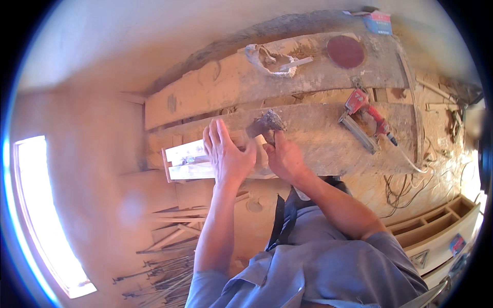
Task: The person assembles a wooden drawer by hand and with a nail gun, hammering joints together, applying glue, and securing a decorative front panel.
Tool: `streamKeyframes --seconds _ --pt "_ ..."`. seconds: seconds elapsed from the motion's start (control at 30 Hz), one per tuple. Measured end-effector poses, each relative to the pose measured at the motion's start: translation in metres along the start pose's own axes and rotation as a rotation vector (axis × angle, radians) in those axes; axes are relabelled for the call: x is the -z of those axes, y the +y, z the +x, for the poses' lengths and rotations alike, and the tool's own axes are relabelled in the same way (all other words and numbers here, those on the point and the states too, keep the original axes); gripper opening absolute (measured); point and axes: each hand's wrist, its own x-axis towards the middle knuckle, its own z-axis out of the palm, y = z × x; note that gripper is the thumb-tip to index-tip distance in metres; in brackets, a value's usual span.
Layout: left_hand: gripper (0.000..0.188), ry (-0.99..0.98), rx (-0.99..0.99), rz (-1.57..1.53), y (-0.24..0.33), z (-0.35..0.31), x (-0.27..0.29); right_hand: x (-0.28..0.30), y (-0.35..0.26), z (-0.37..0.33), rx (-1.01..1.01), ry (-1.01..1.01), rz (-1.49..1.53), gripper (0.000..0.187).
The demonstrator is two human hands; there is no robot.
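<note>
On the near part of the workbench lies a pale wooden piece made of parallel slats, with a reddish-brown strip across its left end. My left hand rests over it, fingers stretched out and thumb spread to the right. Just right of that, my right hand is closed around the handle of a hammer, its dark, worn metal head raised close above the wood. Part of the wooden piece is hidden beneath my hands. Whether a nail stands under the hammer head, I cannot tell.
The plank workbench has a long gap. A red nail gun with a hose lies at right. Farther back are a dark red sanding disc, a whitish bag and a box. Clamps lie lower left, drawers lower right.
</note>
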Motion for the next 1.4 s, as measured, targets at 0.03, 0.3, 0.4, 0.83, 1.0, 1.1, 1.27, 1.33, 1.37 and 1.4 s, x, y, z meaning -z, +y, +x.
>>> streamKeyframes --seconds 0.03,0.3,0.4,0.83,1.0,1.1,1.27,1.33,1.37,1.4 --pt "0.087 -0.02 -0.001 0.013 0.0 -0.008 0.004 0.001 0.002 0.002 0.021 0.026 0.006 0.035" --pt "0.089 0.033 0.099 -0.187 0.0 -0.019 0.007 -0.015 0.016 0.001 0.071 0.144 0.265 0.033" --pt "0.09 0.053 0.107 -0.225 0.0 -0.017 0.006 -0.025 0.018 0.005 0.047 0.122 0.152 0.029" --pt "0.092 0.073 0.117 -0.26 -0.004 -0.016 0.011 0.076 -0.115 0.035 0.631 -0.268 -0.908 0.039" --pt "0.089 0.102 0.077 -0.292 -0.008 -0.017 0.009 0.071 -0.12 0.028 0.63 -0.189 -0.955 0.039" --pt "0.087 0.106 0.066 -0.314 -0.009 -0.016 0.009 0.065 -0.116 0.024 0.555 -0.195 -0.885 0.041" --pt "0.087 0.07 0.09 -0.333 -0.009 -0.016 0.014 0.076 -0.064 0.043 0.154 -0.202 -0.665 0.04" --pt "0.087 0.078 0.082 -0.318 -0.008 -0.014 0.013 0.084 -0.01 0.046 0.022 -0.126 -0.586 0.041" --pt "0.088 0.077 0.083 -0.309 -0.006 -0.014 0.011 0.086 0.031 0.047 -0.034 -0.109 -0.562 0.041" --pt "0.088 0.082 0.074 -0.31 -0.005 -0.015 0.011 0.084 0.072 0.047 -0.088 -0.102 -0.529 0.041"
